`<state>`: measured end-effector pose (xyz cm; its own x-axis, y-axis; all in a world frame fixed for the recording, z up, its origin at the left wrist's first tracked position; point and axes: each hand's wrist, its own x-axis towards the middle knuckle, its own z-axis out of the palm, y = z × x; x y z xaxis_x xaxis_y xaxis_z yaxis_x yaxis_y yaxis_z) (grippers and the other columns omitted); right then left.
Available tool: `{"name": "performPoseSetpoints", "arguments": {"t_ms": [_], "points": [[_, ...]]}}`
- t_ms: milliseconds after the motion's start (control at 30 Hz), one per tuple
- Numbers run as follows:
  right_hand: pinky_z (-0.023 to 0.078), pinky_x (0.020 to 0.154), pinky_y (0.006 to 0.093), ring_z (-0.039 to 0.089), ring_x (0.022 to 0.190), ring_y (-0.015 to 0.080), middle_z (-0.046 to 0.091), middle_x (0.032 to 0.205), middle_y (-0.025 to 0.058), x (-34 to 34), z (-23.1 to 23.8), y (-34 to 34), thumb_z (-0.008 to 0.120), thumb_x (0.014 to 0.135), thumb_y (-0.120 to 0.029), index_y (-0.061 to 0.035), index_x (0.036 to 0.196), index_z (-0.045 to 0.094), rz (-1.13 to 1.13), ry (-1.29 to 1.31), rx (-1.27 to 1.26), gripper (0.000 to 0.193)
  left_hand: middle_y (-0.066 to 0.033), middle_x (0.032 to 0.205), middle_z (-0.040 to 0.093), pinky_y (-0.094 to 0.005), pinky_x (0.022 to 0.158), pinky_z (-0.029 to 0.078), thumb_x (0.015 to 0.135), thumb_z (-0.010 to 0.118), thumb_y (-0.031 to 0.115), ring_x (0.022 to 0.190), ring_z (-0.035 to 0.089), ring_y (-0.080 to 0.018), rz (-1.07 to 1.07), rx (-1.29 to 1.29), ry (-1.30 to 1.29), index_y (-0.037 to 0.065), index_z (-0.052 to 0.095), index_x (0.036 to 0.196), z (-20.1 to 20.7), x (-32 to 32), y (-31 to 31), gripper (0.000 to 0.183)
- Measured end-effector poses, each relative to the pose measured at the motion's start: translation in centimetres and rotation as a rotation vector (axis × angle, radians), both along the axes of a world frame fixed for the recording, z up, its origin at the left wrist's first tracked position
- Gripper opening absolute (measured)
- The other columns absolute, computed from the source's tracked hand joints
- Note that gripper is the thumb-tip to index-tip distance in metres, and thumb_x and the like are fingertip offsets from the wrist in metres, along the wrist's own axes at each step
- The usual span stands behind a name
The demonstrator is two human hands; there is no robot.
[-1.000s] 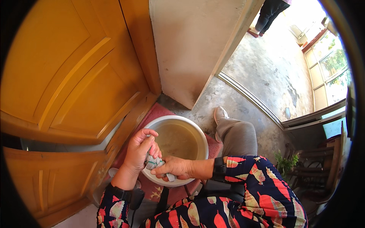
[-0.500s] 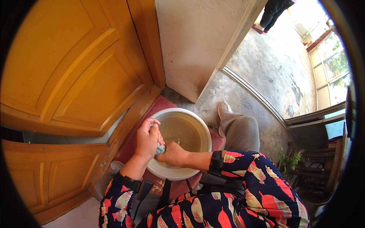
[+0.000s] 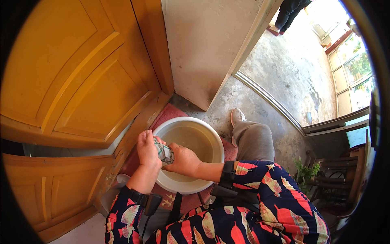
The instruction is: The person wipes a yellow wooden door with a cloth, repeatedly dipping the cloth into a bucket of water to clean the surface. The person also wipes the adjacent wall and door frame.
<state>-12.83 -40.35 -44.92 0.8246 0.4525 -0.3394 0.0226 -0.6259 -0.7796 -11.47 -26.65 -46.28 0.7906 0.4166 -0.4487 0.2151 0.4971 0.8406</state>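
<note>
Checked cloth (image 3: 164, 153) between left hand (image 3: 148, 153) and right hand (image 3: 185, 162).
Long axis slants upper left to lower right of frame; fingers curl around it, hiding its 2 ends.

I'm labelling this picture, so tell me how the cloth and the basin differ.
The cloth is patterned with lines; the basin is plain.
The cloth is small and bunched up; the basin is wide and round.
The cloth is held between the left hand and right hand; the basin rests on the red mat.
Both are light-coloured.
</note>
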Motion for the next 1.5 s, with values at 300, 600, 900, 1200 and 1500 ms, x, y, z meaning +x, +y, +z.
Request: {"name": "performPoseSetpoints", "arguments": {"t_ms": [300,600,900,1200,1500], "points": [[0.046,0.059,0.0304,0.059,0.071,0.0178,0.062,0.084,0.0066,1.2,1.2,-1.1,0.071,0.083,-0.030,-0.0073,0.102,0.058,0.048,1.252,1.063,0.033,-0.0141,0.114,0.056,-0.0473,0.093,0.049,0.091,0.052,0.059,0.109,0.057,-0.0302,-0.412,-0.442,-0.375,0.008,0.047,0.129,4.5,-0.1,2.9,0.064],[0.042,0.046,0.0258,0.061,0.062,0.0185,0.066,0.088,0.0130,-1.3,3.6,-1.8,0.064,0.088,-0.040,-0.0088,0.112,0.054,0.285,1.561,1.223,0.041,-0.0179,0.147,0.041,-0.0667,0.106,0.031,0.092,0.062,0.033,0.138,0.029,-0.0467,-0.757,-0.778,-0.791,0.021,0.044,0.143,4.7,-1.8,1.4,0.056],[0.044,0.053,0.0251,0.055,0.062,0.0124,0.058,0.074,0.0032,-0.6,3.5,-1.3,0.072,0.086,-0.031,-0.0078,0.096,0.056,0.127,1.361,1.073,0.029,-0.0050,0.063,0.054,-0.0422,0.070,0.049,0.095,0.053,0.012,0.063,0.056,-0.0218,-0.695,-0.563,-0.512,0.012,0.063,0.112,4.9,-1.5,3.4,0.019],[0.037,0.048,0.0262,0.050,0.057,0.0109,0.055,0.070,-0.0003,-0.3,3.4,-1.3,0.076,0.080,-0.021,-0.0082,0.090,0.059,0.132,1.004,0.535,0.023,-0.0032,0.055,0.047,-0.0320,0.055,0.045,0.096,0.049,0.006,0.051,0.048,-0.0141,-0.563,-0.300,-0.195,0.002,0.061,0.103,5.6,-2.2,1.4,0.015],[0.037,0.046,0.0294,0.050,0.054,0.0121,0.056,0.065,0.0028,-0.5,2.3,-0.3,0.071,0.075,-0.019,-0.0044,0.077,0.060,0.031,0.727,0.227,0.018,-0.0017,0.055,0.045,-0.0285,0.047,0.042,0.095,0.047,0.004,0.046,0.044,-0.0104,-0.488,-0.039,-0.117,0.001,0.059,0.096,3.1,-2.0,0.1,0.013]]}}
